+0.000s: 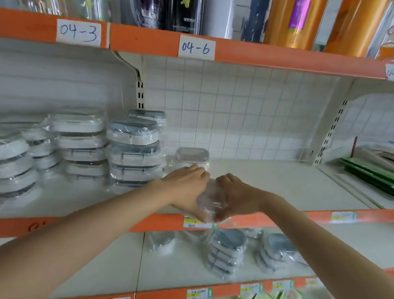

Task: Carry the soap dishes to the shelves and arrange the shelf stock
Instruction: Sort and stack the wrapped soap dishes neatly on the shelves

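Observation:
A soap dish wrapped in clear film (210, 199) is held between both hands over the front of the middle shelf (272, 179). My left hand (186, 187) grips its left side and my right hand (233, 195) grips its right side, thumbs meeting at its near edge. Just behind the hands another wrapped soap dish (192, 155) stands on the shelf. Stacks of wrapped grey-and-white soap dishes (135, 148) fill the shelf's left part, with more stacks (80, 142) further left.
The shelf below holds wrapped grey dishes (226, 252) and another pile (277, 251). Green packs (377, 174) lie on the neighbouring shelf at right. Rolls and bottles (295, 17) stand on the top shelf. An orange shelf edge (316, 216) runs under my hands.

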Demonstrator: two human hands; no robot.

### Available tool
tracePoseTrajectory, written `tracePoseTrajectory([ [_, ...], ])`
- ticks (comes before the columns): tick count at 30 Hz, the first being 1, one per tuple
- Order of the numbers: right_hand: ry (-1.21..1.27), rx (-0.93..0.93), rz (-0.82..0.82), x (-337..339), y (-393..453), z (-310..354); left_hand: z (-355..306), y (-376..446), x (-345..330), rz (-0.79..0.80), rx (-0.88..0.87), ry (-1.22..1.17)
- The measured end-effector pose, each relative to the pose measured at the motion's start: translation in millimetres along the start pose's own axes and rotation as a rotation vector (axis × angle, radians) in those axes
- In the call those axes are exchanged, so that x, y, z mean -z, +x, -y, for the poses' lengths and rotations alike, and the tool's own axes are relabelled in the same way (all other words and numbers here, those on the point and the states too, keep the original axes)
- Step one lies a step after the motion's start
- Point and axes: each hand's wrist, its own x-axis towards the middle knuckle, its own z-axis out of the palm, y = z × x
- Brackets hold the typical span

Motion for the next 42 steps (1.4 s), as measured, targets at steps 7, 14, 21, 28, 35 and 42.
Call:
tracePoseTrajectory([
  [7, 0.063, -0.175, -0.201, 44.4, 73.1, -63.3, 53.4, 18.2, -0.2, 0.037, -0.003, -0.009],
  [14, 0.174, -0.098, -0.195, 62.0, 145.9, -59.2, 62.6, 31.4, -18.9, 0.178, -0.083, 0.052],
  [21, 0.256, 0.004, -0.175, 62.8, 199.6, -55.5, 62.5, 43.0, -24.5, 0.170, -0.070, 0.086],
  [28, 0.065, 0.005, -0.081, 52.0, 220.7, -58.6, 63.2, 44.4, -26.2, 0.215, 0.005, 0.122],
  [35, -0.001, 0.139, -0.273, 46.5, 169.2, -55.9, 43.2, 40.7, -20.2, 0.141, 0.075, 0.103],
  [42, 0.069, 0.316, -0.222, -8.9, 85.6, -45.8, -4.9, 13.4, -61.9, 0.051, 0.233, -0.077],
])
